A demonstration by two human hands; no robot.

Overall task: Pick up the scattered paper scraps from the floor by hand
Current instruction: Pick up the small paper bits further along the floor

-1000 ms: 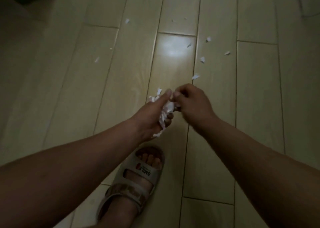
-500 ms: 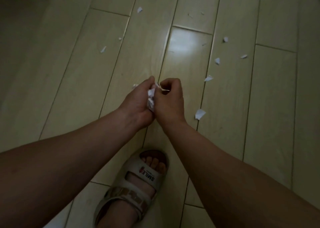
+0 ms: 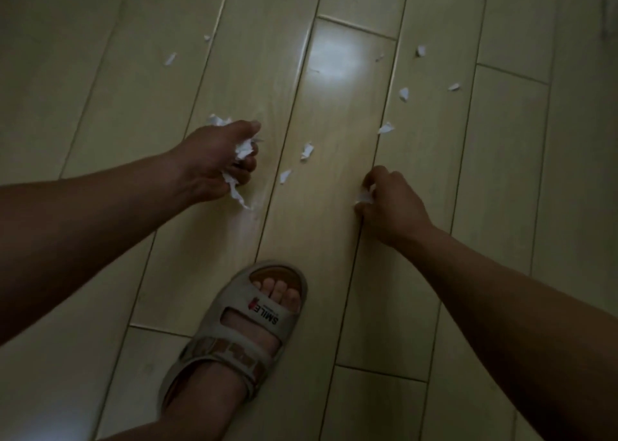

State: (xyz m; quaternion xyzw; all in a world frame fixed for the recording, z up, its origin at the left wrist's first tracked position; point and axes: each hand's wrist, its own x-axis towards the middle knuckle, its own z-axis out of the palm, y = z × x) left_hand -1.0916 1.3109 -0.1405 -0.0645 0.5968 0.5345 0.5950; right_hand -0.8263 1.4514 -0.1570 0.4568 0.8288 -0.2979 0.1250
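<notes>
My left hand (image 3: 217, 163) is closed around a bunch of white paper scraps (image 3: 243, 151); torn ends stick out above and below the fist. My right hand (image 3: 391, 203) is down at the floor, its fingertips pinched on one white scrap (image 3: 363, 197). Two loose scraps (image 3: 307, 150) (image 3: 285, 175) lie on the floor between my hands. Another scrap (image 3: 386, 128) lies just beyond my right hand. Several more scraps (image 3: 404, 94) are scattered farther ahead, right and left (image 3: 170, 59).
The floor is pale wooden planks (image 3: 334, 240) with a bright glare patch (image 3: 337, 56) ahead. My foot in a beige sandal (image 3: 257, 320) stands between my arms, near the bottom of the view.
My hands were together at the bunch of scraps. They have parted: the left keeps the bunch, the right has moved right and down onto a scrap on the floor.
</notes>
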